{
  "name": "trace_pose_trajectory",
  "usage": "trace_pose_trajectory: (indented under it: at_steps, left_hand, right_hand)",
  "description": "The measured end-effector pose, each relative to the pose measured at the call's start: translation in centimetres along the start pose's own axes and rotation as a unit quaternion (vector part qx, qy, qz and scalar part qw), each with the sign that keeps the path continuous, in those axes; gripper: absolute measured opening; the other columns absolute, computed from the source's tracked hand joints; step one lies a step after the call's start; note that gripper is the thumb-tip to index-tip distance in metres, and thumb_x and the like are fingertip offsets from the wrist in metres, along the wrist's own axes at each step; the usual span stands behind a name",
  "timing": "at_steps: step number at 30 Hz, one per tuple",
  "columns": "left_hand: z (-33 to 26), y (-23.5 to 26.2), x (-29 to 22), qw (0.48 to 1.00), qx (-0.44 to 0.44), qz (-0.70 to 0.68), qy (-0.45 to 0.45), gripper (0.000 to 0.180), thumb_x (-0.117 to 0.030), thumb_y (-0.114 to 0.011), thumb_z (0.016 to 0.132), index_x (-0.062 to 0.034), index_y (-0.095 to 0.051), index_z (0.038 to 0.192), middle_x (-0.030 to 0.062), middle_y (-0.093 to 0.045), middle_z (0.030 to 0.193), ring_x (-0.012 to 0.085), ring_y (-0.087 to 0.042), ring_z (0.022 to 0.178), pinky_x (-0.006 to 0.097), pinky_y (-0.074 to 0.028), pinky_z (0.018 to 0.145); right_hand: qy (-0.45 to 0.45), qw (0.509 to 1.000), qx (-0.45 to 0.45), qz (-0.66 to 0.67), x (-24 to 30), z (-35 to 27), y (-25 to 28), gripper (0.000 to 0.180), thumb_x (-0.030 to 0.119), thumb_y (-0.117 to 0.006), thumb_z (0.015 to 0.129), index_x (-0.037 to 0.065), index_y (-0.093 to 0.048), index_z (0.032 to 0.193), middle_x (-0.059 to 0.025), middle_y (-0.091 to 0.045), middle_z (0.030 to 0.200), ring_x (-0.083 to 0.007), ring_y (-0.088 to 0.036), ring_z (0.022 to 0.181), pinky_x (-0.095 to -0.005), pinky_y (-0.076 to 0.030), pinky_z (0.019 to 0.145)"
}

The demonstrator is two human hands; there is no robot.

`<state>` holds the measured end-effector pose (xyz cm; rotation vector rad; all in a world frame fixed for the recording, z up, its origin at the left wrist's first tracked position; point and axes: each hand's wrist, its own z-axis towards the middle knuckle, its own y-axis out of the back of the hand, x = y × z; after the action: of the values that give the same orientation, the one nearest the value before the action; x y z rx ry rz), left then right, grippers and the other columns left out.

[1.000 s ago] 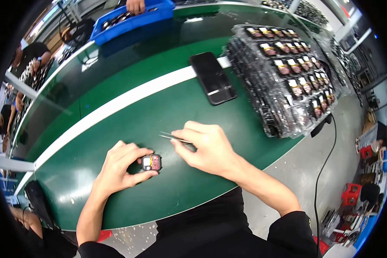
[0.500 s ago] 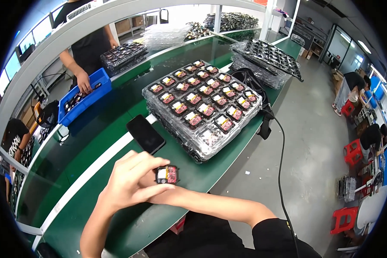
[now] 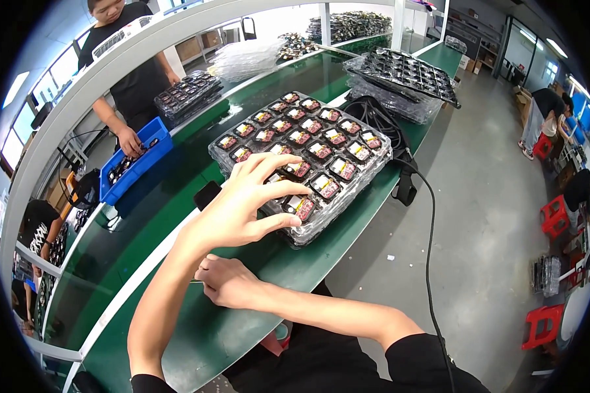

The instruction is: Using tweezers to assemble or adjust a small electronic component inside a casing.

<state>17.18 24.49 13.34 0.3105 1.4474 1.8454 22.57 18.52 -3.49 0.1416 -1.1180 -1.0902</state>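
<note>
My left hand is over the near corner of a clear plastic tray, with its fingers spread. Between its thumb and index finger, a small square black device with a colourful printed face sits in the corner pocket. Similar devices fill the visible pockets in rows; my fingers cover part of the nearer rows. More trays appear stacked beneath. Below my left wrist, my right hand rests closed above the green work surface. Its curled fingers conceal whatever may be in them.
A dark phone shows partly behind my left hand. Across the bench, a co-worker's hand reaches into a blue bin of small parts. Black trays are stacked at the far right, near a black bag and a hanging cable.
My left hand has moved up and right to the tray and opened around the device, now in the formerly vacant corner pocket. My right hand, previously hidden behind it, shows. The view has shifted slightly.
</note>
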Motion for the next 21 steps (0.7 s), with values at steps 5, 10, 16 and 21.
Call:
trace_pose_trajectory:
  at_steps: [5,10,16,21]
  left_hand:
    - [-0.6,-0.3,-0.8,0.999,0.000,-0.035,0.023,0.058,-0.029,-0.088,0.093,-0.0188,-0.076,0.149,0.0168,-0.046,0.176,0.0418,-0.040,0.161,0.058,-0.029,0.134]
    - [-2.5,-0.2,-2.5,0.996,-0.065,-0.044,0.049,0.073,-0.028,-0.093,0.088,-0.0153,-0.069,0.155,0.0163,-0.046,0.176,0.0435,-0.043,0.159,0.059,-0.034,0.133]
    - [-7.0,-0.7,-5.1,0.989,-0.103,-0.053,0.092,0.070,-0.022,-0.093,0.087,-0.0118,-0.071,0.152,0.0210,-0.049,0.172,0.0432,-0.047,0.156,0.055,-0.040,0.129]
    - [-12.6,-1.8,-8.3,0.975,-0.157,-0.060,0.149,0.065,-0.014,-0.092,0.085,-0.0072,-0.073,0.147,0.0229,-0.056,0.167,0.0424,-0.055,0.152,0.054,-0.045,0.125]
  right_hand:
    - [0.011,1.000,-0.011,0.002,-0.4,0.0,-0.4,0.010,0.006,-0.072,0.090,-0.002,-0.071,0.096,-0.0189,-0.067,0.113,-0.0401,-0.069,0.110,-0.0554,-0.061,0.089]
    - [-0.035,0.997,0.065,-0.011,0.5,0.6,0.6,0.020,0.011,-0.069,0.095,-0.003,-0.075,0.106,-0.0244,-0.075,0.092,-0.0423,-0.076,0.094,-0.0562,-0.058,0.092]
    - [0.021,0.990,-0.102,0.091,0.2,-0.5,0.5,0.020,0.016,-0.070,0.100,0.001,-0.070,0.113,-0.0216,-0.076,0.102,-0.0427,-0.077,0.093,-0.0550,-0.058,0.081]
    - [-0.060,0.984,0.116,-0.123,1.3,-0.5,2.8,0.039,0.027,-0.077,0.097,-0.004,-0.070,0.120,-0.0225,-0.071,0.132,-0.0376,-0.071,0.125,-0.0498,-0.061,0.097]
